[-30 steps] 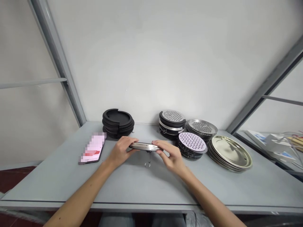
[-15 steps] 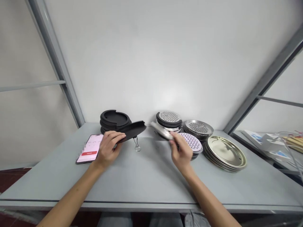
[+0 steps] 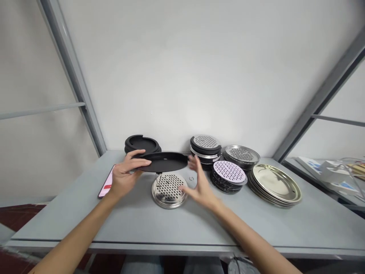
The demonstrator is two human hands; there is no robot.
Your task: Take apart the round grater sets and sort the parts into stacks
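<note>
My left hand (image 3: 125, 176) grips the left rim of a flat black round disc (image 3: 165, 162) and holds it level above the grey table (image 3: 176, 224). Under the disc's right half, a perforated silver metal tray (image 3: 168, 190) lies flat on the table. My right hand (image 3: 199, 184) hovers at that tray's right edge, fingers spread and blurred, holding nothing. A small metal ring (image 3: 191, 178) lies on the table just behind my right hand.
A stack of black discs (image 3: 142, 144) stands at the back left. A phone (image 3: 107, 184) lies behind my left hand. To the right are stacks of perforated trays (image 3: 205, 147) (image 3: 242, 155) (image 3: 229, 172) and gold-toned plates (image 3: 275, 184). Metal frame posts flank the table.
The joined piece was pulled apart: my left hand took the black disc up and left, while my right hand set the perforated silver tray down on the table and let go.
</note>
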